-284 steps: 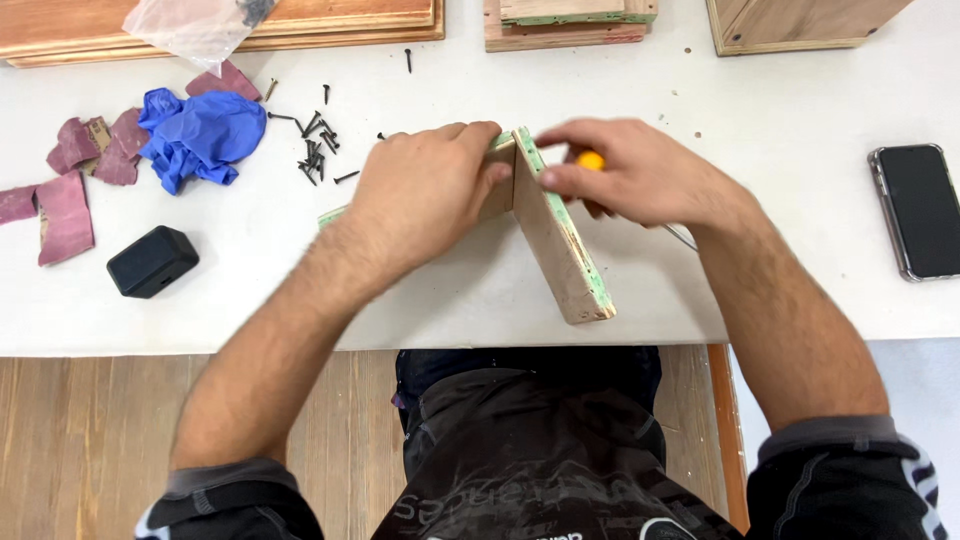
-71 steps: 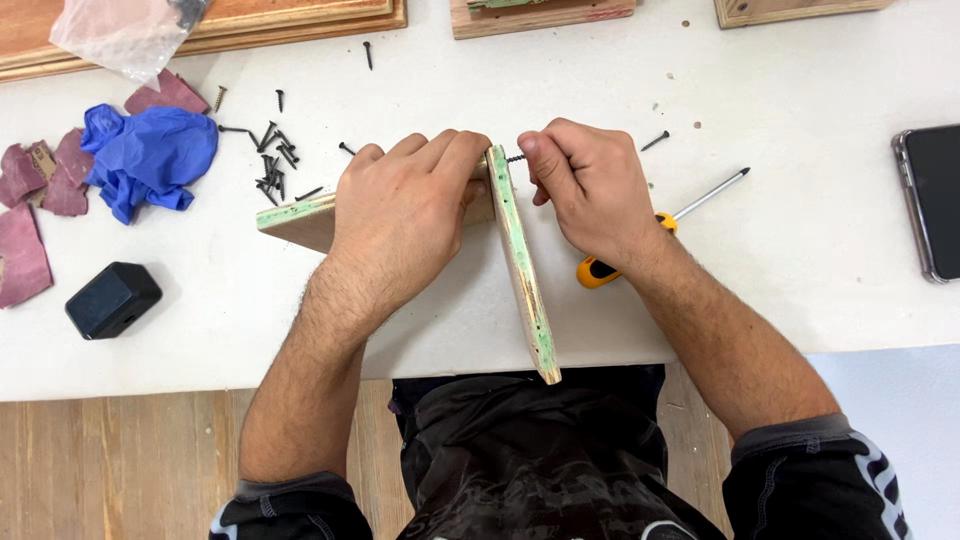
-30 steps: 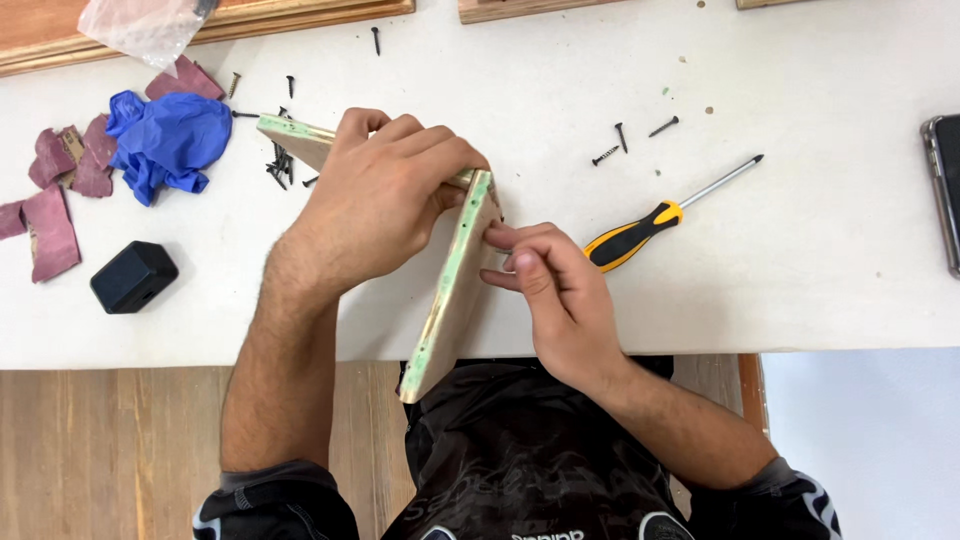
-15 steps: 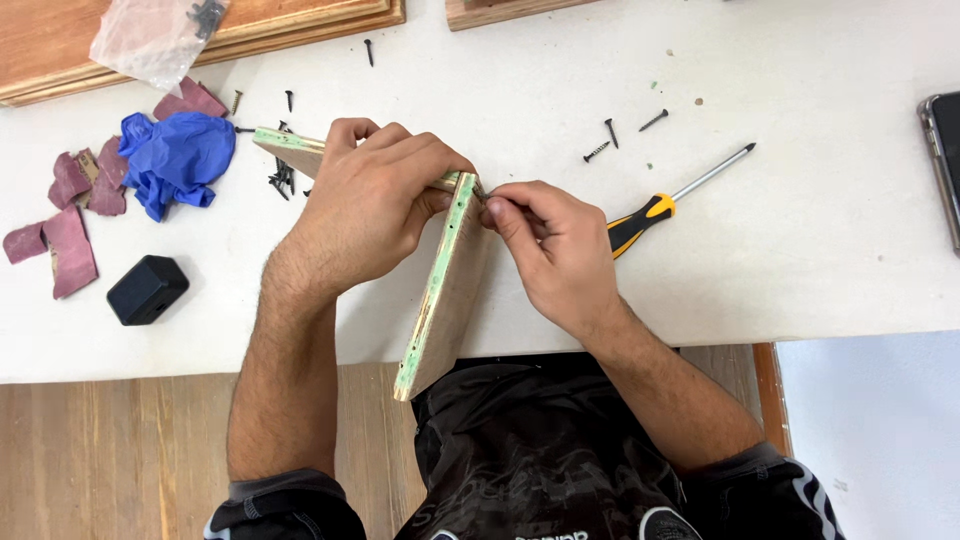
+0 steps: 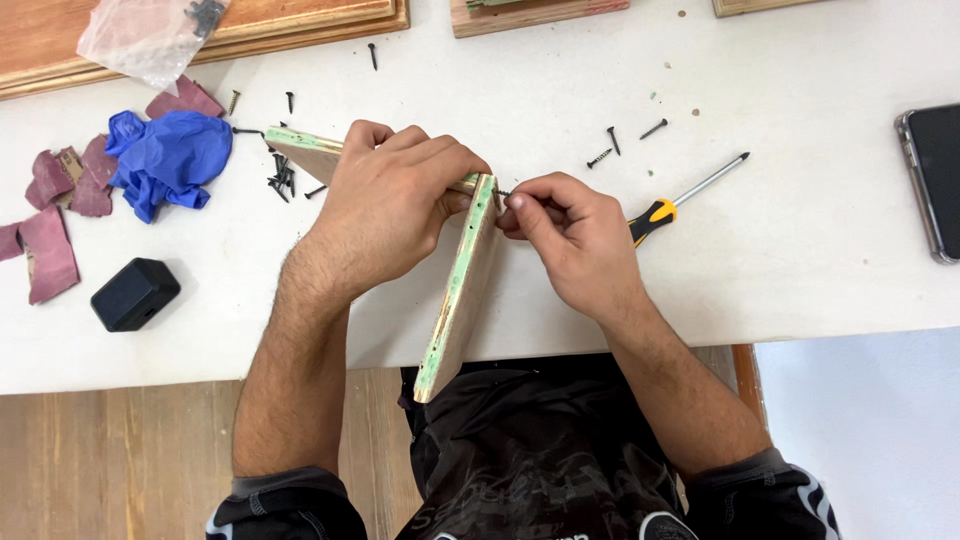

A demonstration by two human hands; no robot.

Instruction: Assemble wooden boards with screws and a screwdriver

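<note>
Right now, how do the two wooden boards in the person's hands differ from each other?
The near board stands on edge and runs toward the person, past the table edge; the far board runs to the left over the table. The near board shows its whole length; the far board is mostly hidden under the left hand. The right hand holds a screw at the near board, not the far one. Both have green-painted edges and meet at a corner.

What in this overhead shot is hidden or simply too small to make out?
Head view:
- Corner joint of the two green-edged boards: covered by the left hand.
- Screw at the board edge: mostly hidden by the right hand; how deep it sits is unclear.
- Screwdriver handle: partly behind the right hand.
- Phone: cut off by the right edge.
- Plastic bag contents: cropped at the top, too small.
</note>
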